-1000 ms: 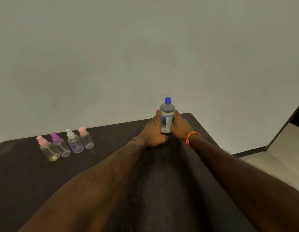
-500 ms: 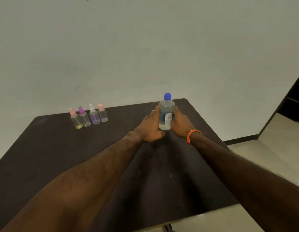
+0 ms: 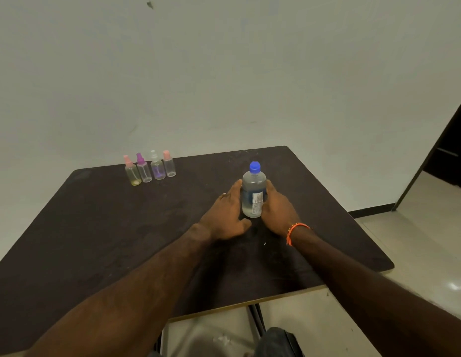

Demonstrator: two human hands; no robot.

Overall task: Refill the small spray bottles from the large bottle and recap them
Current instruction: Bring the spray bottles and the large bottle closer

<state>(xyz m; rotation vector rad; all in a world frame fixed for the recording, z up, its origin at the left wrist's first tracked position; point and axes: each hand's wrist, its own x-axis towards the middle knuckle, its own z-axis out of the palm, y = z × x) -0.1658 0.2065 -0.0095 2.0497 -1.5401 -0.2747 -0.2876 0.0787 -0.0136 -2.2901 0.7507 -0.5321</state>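
**Both Hands Around the Large Bottle**

The large bottle (image 3: pixel 253 193) stood upright on the dark tabletop (image 3: pixel 95 228), right of the middle, its blue cap (image 3: pixel 254 167) screwed on and clear liquid showing behind a white label. The left hand (image 3: pixel 228 215) lay against the bottle's left side, fingers (image 3: pixel 234 188) held close together and fairly straight along the plastic, the thumb resting low on the tabletop beside the base. The right hand (image 3: pixel 277 210) pressed against the right side — its fingers reached round the far side, so how far they curled could not be told. An orange band (image 3: pixel 295 231) circled the right wrist.

Well apart, toward the far left edge of the tabletop, four small spray bottles stood upright in a tight row, just beside one another, all capped: a pink-topped bottle (image 3: pixel 132 171) with a yellowish trace at the bottom, a purple-topped bottle (image 3: pixel 144 168), a clear-topped bottle (image 3: pixel 157 166) tinted violet, and another pink-topped one (image 3: pixel 169 164) — the last nearest the wall (image 3: pixel 224 73).
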